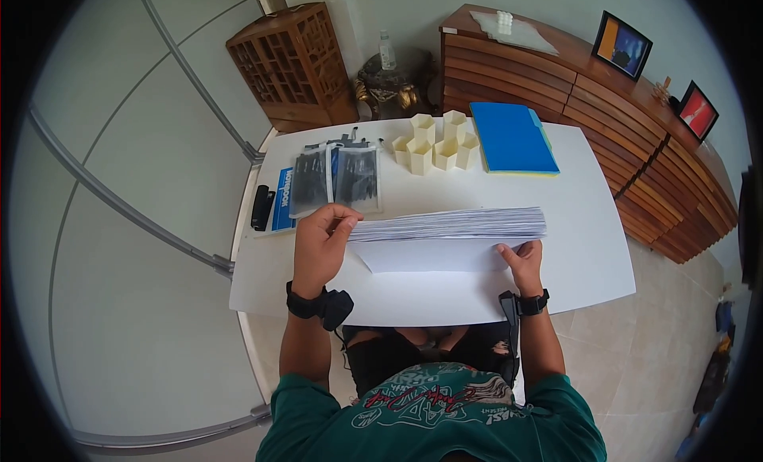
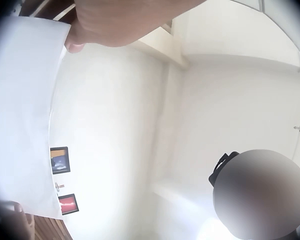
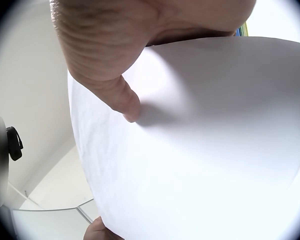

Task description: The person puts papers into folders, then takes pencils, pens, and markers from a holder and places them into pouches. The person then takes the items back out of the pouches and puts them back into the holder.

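A thick stack of white paper is held upright on its long edge above the white table, its layered sheet edges facing up. The left hand grips the stack's left end, thumb on the near side. At the right end the right hand pinches it, thumb flat on the front sheet and fingers behind. The left wrist view shows the left hand at the edge of the white sheet. In the right wrist view the right hand's thumb presses the broad white face.
Behind the stack on the table lie zip pouches, a blue notebook, a black object, cream hexagonal holders and blue folders. A wooden dresser stands beyond the table.
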A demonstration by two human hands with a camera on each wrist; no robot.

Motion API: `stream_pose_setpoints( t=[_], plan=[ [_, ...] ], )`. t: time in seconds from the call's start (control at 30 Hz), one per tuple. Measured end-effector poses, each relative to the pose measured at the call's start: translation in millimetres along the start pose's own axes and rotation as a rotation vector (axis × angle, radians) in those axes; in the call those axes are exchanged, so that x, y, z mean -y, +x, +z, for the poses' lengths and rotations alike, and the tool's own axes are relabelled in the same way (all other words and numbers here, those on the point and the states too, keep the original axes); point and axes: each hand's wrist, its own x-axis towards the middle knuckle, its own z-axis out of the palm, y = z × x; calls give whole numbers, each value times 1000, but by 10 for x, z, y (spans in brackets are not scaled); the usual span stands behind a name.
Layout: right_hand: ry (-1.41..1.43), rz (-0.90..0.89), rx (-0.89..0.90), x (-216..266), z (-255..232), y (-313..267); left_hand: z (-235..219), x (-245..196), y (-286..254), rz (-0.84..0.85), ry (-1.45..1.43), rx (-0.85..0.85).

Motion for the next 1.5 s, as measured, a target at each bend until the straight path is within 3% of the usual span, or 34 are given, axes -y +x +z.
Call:
stream_pose_setpoints(
  t=[0.1, 0.4, 0.53, 0.83, 0.9, 1.17, 1.33, 1.43, 1.5],
  plan=[
    [-5, -3, 3, 5, 3, -1, -34, 68, 11, -81, -39, -23],
    [9, 0, -10, 29, 19, -4, -7, 222, -31, -57, -250, -177],
    [6, 21, 3, 25, 1, -4, -3, 263, -82, -80, -178, -155],
    [51, -3, 5, -54, -32, 7, 248, 371, -119, 19, -653, -203],
    [15, 24, 43, -71, -64, 18, 275, 421, -134, 107, -866, -71],
    [27, -19, 33, -83, -51, 16, 485, 739, -287, 111, -773, -83],
    [32, -20, 31, -67, -52, 22, 529, 659, -261, 77, -803, -97],
    [39, -1, 30, -100, -79, 22, 526, 674, -234, 107, -808, -21],
    [-14, 41, 45, -126, -109, 20, 531, 692, -240, 69, -804, -77]
  ],
)
